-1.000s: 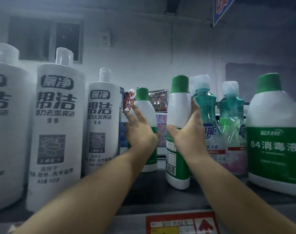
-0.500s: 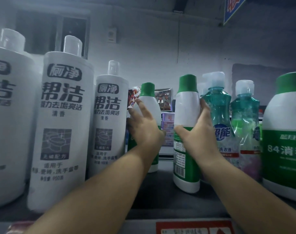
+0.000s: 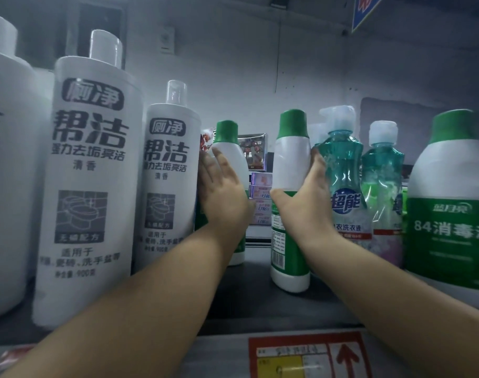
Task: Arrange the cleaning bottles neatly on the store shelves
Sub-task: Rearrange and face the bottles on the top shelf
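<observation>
On the shelf (image 3: 260,304), the left hand (image 3: 222,192) lays straight fingers against the far green-capped bottle (image 3: 228,148); the right hand (image 3: 306,203) wraps the nearer green-capped bottle (image 3: 291,165), beside a teal-liquid detergent bottle (image 3: 342,170).

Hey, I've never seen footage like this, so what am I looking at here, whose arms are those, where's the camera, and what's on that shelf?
There is no machine here: a person wears a camera on the head, so you see their own two bare arms reaching forward. The shelf carries cleaning bottles. Tall white bottles stand at the left, teal pump bottles and a big green-labelled jug at the right. The left hand lies with straight fingers against a small green-capped bottle further back. The right hand grips a nearer green-capped bottle, thumb across its front. Both bottles stand upright on the shelf.
</observation>
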Demonstrator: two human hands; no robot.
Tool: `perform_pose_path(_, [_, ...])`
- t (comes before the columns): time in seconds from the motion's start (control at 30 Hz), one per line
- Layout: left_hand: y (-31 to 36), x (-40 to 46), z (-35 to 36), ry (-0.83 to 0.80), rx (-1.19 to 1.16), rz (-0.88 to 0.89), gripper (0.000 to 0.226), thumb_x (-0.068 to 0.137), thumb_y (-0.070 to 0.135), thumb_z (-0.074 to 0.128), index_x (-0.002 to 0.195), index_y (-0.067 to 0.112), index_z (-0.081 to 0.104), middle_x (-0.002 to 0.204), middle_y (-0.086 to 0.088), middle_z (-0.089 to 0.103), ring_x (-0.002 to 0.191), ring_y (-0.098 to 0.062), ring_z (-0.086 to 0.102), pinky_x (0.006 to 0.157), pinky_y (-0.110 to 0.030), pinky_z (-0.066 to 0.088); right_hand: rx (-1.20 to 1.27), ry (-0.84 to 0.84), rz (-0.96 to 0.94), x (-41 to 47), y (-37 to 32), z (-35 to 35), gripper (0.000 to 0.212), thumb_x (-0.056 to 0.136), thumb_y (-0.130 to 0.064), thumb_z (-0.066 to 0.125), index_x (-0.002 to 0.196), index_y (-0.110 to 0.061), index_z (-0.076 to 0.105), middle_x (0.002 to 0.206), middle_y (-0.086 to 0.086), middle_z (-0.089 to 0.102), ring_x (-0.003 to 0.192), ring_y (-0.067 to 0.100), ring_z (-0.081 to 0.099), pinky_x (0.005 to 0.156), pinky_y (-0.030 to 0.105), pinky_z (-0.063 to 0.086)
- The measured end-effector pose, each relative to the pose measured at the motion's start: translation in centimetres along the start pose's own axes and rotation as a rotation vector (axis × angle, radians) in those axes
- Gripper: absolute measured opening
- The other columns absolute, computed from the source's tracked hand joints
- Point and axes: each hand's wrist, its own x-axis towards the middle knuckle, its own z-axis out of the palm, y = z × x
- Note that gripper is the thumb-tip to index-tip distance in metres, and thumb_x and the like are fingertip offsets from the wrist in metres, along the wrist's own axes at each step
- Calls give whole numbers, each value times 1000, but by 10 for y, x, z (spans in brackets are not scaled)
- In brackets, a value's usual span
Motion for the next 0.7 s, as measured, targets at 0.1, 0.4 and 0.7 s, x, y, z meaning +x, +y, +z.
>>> perform_pose_path(0.1, [3,0,-5,-16,-37,29,114,77,47,64,141,-4,-16,153,-25,-10,142,-34,-7,115,-39,0,-32,17,28,3,-1,6,91,79,-16,66,146,-20,3,140,8,32,113,21,41,87,26,34])
perform_pose_path(0.4, [14,4,-15,-26,-38,142,69,94,13,39,146,7,-6,157,-11,-8,144,-25,-11,114,-35,-7,-172,31,37,16,8,35,94,85,-23,64,145,-30,-8,139,16,30,124,31,36,99,42,34])
perform_pose_path(0.7, [25,-5,-23,8,-473,305,27,94,14,38,115,6,54,111,-14,63,100,-29,56,74,-33,39,-209,-30,-21,13,10,35,79,93,-37,44,142,-35,-18,150,19,15,129,34,35,102,49,36])
